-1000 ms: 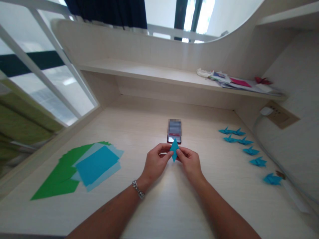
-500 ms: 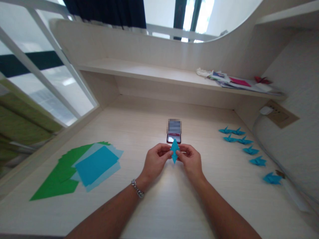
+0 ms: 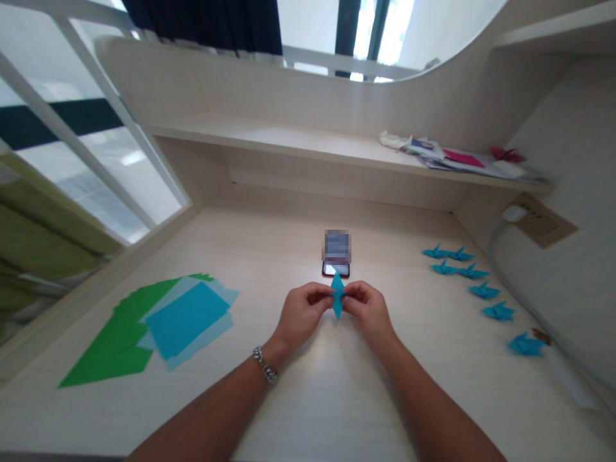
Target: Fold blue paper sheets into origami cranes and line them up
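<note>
Nudged slightly nearer, a folded blue paper (image 3: 337,293) sits pinched at its sides between left hand (image 3: 299,313) and right hand (image 3: 371,311) | over the counter (image 3: 308,410), near side of a phone (image 3: 335,269) | likely light, crisp, easily creased (tearing possible); best held by side edges, gently

The folded piece (image 3: 338,296) and the cranes (image 3: 498,312) are of matt, sharply creased paper; the blue sheets (image 3: 187,321) and green sheets (image 3: 108,350) are smooth, flat paper, likewise without gloss. The desk (image 3: 298,417) and shelf (image 3: 269,135) present a smooth, pale wood-grain finish, the desk with a soft sheen, whereas the side wall (image 3: 577,144) looks matt and slightly rough. Shiny surfaces comprise the bracelet (image 3: 265,364), of linked silvery metal, the glassy phone (image 3: 335,269) and the mirror (image 3: 312,25); the plug (image 3: 514,213) appears to be smooth white plastic.
</note>
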Motion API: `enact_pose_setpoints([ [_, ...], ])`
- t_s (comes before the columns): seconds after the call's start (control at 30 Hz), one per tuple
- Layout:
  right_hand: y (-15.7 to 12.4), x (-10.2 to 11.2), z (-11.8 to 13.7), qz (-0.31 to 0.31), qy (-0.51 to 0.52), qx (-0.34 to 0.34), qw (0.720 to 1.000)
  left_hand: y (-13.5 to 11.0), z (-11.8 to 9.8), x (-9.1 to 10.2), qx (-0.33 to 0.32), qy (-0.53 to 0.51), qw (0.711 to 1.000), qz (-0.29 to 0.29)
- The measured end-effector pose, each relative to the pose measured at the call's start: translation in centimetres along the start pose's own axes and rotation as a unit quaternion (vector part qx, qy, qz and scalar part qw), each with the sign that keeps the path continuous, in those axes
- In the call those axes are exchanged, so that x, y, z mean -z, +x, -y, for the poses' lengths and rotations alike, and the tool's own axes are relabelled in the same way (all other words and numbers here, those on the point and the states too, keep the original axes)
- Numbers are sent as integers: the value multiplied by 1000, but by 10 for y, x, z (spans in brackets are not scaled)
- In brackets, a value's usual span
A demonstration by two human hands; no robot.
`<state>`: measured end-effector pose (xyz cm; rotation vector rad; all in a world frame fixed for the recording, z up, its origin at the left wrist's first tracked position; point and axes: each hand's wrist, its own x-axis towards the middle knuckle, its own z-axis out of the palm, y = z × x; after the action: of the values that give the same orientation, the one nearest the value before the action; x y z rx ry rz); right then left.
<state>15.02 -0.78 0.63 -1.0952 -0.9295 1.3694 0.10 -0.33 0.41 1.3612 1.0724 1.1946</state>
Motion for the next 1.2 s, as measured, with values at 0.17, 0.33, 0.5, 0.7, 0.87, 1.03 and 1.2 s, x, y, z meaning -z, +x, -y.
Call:
enact_pose_setpoints([
  [0.17, -1, 1, 2, 3, 11, -38, 999, 1, 0, 4, -44, 70, 997, 3],
  [0.33, 2, 3, -4, -6, -28, -7, 1000, 0, -5, 3, -40, 52, 998, -4],
  [0.5, 3, 4, -7, -18, -51, 27, 998, 0, -3, 0, 9, -43, 999, -22],
  [0.7, 2, 1, -7, -11, -47, 25, 999, 0, 6, 0, 26, -62, 998, -11],
  [0.87, 0, -2, -7, -7, -28, -1, 1000, -1, 4, -2, 18, -75, 997, -21],
  [1.03, 1, -3, -10, -30, -39, 36, 998, -2, -4, -4, 22, -65, 996, -49],
  [1.2, 1, -5, -13, -10, -31, 6, 999, -2, -6, -4, 36, -72, 994, -73],
])
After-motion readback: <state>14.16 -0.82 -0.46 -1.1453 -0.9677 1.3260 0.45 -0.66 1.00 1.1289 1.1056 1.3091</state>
